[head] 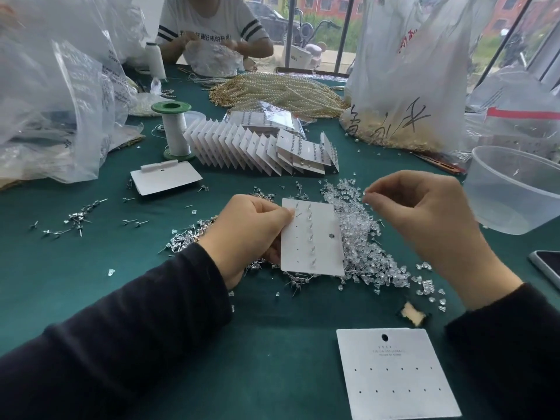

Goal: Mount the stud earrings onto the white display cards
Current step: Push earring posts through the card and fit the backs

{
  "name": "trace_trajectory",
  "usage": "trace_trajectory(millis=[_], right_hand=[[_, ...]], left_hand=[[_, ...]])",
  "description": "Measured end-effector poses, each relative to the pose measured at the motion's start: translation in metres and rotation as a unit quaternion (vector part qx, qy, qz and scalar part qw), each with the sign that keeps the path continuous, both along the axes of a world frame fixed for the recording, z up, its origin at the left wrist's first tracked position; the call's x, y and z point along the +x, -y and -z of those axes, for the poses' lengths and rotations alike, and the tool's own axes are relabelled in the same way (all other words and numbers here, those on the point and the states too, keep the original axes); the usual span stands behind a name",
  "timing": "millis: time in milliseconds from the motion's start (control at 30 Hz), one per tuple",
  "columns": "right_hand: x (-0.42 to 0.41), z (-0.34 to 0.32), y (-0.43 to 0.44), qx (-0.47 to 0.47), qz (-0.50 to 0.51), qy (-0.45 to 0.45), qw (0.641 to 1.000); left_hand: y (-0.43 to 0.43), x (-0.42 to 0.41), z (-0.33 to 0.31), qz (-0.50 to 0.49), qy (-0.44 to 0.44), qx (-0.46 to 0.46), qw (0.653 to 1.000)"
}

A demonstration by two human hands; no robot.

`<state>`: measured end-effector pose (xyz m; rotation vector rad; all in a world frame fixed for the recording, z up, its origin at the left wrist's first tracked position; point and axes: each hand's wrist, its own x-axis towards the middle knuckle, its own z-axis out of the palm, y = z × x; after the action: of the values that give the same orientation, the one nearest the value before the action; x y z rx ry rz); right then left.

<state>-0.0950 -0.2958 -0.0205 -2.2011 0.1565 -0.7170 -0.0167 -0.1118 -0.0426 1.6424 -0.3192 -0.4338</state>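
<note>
My left hand (248,234) grips a white display card (321,253) by its left edge, back side toward me, above the green table. One column of stud posts with clear backs runs down the card; a lone bare post sticks out near my thumb. My right hand (424,219) hovers to the card's right, its thumb and forefinger pinching something tiny, likely a clear earring back. Under the card lie a pile of silver stud earrings (188,237) and a heap of clear plastic backs (372,250).
An empty punched card (397,374) lies near the front edge. A fanned row of filled cards (257,150) stands behind, with a thread spool (174,128), a clear plastic tub (512,192), plastic bags, pearl strands and a phone (548,268). Another person works opposite.
</note>
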Motion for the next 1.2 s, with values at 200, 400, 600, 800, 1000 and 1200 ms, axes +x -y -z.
trace_trajectory(millis=[200,400,600,800,1000,1200], right_hand=[[-0.002,0.010,-0.051,-0.036,-0.070,0.107,0.991],[0.001,0.015,-0.052,0.011,-0.080,0.071,0.994],[0.000,0.018,-0.054,0.048,-0.077,0.051,0.995],[0.000,0.021,-0.055,0.082,-0.062,0.032,0.994],[0.000,0.023,-0.054,0.122,-0.071,0.018,0.990],[0.000,0.027,-0.060,0.070,-0.055,0.061,0.994]], left_hand=[[0.002,-0.003,0.003,0.008,0.065,0.019,0.998],[0.002,-0.008,0.002,0.017,0.096,0.005,0.995],[0.003,-0.010,0.002,0.014,0.080,-0.003,0.997],[0.004,-0.012,0.000,0.010,0.066,-0.007,0.998],[0.002,-0.012,-0.001,0.007,0.102,0.020,0.995],[0.002,-0.015,0.001,-0.002,0.169,0.055,0.984]])
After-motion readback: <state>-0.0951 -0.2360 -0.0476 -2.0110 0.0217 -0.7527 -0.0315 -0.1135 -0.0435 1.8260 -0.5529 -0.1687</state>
